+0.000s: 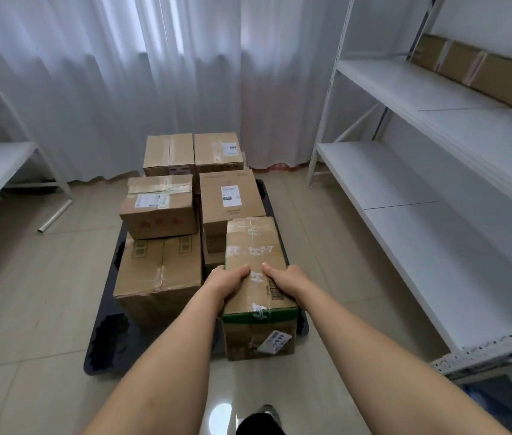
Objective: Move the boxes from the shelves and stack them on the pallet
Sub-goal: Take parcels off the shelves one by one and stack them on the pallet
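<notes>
- While a long cardboard box (256, 277) is held lengthwise above the near right part of the dark pallet (107, 340), it is grasped from both sides: the left hand (228, 282) is curled round its left top edge and the right hand (289, 282) round its right top edge, thumbs laid on the taped top.
- Green print is seen along the box's near end, with a barcode label on top and a white sticker on the front face.
- Six other boxes are already stacked on the pallet: a large box (157, 277) at the near left, a smaller taped box (159, 205) set on it, a labelled box (231, 197) just beyond the held one, and two rear boxes (193, 153) side by side by the white curtain (154, 73).
- More boxes (480, 73) are left in a row on an upper board of the white shelving (421, 183) at the right.
- A metal tube (55, 216) is lying on the tiled floor at the left.
</notes>
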